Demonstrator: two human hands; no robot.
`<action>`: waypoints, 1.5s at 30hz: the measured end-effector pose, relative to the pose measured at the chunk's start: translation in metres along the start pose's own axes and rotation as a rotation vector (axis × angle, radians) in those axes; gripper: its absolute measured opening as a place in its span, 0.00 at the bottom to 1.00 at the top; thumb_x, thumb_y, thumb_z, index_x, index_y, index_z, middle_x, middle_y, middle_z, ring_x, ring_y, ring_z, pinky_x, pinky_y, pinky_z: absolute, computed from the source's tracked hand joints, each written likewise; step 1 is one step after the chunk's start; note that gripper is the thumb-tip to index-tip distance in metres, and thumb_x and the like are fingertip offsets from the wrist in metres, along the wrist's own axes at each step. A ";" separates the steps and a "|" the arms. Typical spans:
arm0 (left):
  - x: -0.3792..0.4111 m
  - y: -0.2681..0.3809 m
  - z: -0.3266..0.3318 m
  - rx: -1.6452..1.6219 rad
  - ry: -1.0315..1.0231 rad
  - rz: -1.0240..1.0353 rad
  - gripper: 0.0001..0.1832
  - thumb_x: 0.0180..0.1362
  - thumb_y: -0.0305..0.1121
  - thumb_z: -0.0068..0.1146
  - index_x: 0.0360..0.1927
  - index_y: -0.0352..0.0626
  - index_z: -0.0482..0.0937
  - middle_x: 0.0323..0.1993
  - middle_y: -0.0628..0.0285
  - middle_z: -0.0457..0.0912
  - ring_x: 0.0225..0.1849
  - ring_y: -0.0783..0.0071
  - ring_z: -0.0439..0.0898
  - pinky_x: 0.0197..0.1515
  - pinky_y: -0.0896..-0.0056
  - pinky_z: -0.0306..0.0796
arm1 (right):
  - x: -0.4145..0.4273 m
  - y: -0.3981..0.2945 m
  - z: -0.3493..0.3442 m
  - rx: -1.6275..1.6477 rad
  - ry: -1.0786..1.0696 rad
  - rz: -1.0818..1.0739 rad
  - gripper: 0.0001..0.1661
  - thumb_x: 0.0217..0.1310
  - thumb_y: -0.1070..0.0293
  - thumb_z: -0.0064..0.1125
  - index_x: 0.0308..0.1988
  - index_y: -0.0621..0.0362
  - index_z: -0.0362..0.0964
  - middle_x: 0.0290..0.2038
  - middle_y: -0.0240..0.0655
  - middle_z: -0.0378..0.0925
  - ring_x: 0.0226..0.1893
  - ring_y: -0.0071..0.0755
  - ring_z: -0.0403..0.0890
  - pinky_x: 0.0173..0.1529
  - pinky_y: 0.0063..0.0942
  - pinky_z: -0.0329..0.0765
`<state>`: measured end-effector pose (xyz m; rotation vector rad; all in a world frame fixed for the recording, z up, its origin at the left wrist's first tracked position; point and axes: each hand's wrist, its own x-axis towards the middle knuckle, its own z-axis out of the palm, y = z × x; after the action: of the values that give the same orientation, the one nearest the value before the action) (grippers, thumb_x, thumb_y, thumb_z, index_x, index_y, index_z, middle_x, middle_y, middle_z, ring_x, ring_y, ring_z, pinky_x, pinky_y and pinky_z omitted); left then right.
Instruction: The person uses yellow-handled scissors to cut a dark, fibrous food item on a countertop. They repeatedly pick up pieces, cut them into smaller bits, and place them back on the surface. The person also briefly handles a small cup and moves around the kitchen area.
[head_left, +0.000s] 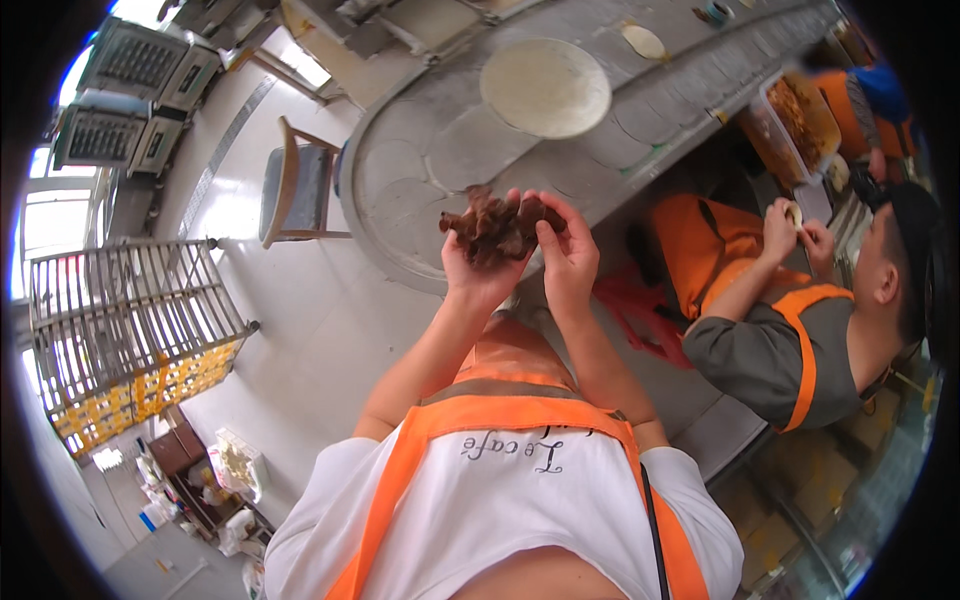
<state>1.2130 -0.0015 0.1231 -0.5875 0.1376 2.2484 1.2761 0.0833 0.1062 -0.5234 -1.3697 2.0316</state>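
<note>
A ruffled clump of dark brown fungus, which looks like wood ear (487, 229), rests in the upturned palm of my left hand (480, 274). My right hand (571, 251) pinches a darker lobe (544, 215) at the clump's right side between thumb and fingers. It is hidden whether that lobe is still joined to the rest. Both hands are raised in front of my orange apron (517, 352), at the rounded end of a grey metal conveyor table (397, 150). Beyond them a large round pale disc (546, 88) lies on the table.
A seated co-worker (780, 345) at the right holds a small pale piece (793, 216). Past them stands a plastic tub (825, 124) of orange-red food, near another person's arm (862, 112). A chair (289, 187) and a slatted metal rack (135, 322) are at the left.
</note>
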 end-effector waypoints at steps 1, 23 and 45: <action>-0.010 0.011 0.000 -0.029 0.023 0.047 0.19 0.60 0.40 0.32 0.41 0.43 0.74 0.51 0.55 0.74 0.59 0.57 0.67 0.63 0.51 0.57 | -0.006 0.005 0.010 -0.020 -0.002 0.037 0.15 0.62 0.80 0.46 0.50 0.65 0.68 0.44 0.36 0.75 0.45 0.24 0.75 0.51 0.22 0.71; -0.234 0.508 -0.057 -0.233 -0.245 0.542 0.18 0.59 0.38 0.35 0.38 0.41 0.77 0.50 0.54 0.74 0.62 0.58 0.64 0.66 0.50 0.52 | -0.102 0.193 0.477 0.098 -0.711 0.554 0.15 0.62 0.67 0.44 0.21 0.58 0.63 0.16 0.29 0.62 0.16 0.21 0.64 0.21 0.19 0.62; -0.184 0.936 -0.023 0.042 -0.068 0.481 0.19 0.61 0.43 0.37 0.45 0.44 0.75 0.43 0.63 0.77 0.45 0.70 0.73 0.42 0.68 0.67 | -0.009 0.358 0.909 -0.178 -0.838 0.545 0.04 0.57 0.71 0.57 0.31 0.61 0.74 0.18 0.24 0.74 0.16 0.10 0.67 0.19 0.14 0.63</action>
<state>0.6476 -0.7702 0.1051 -0.4908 0.3196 2.7182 0.6111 -0.6322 0.1225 -0.0929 -2.0697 2.7562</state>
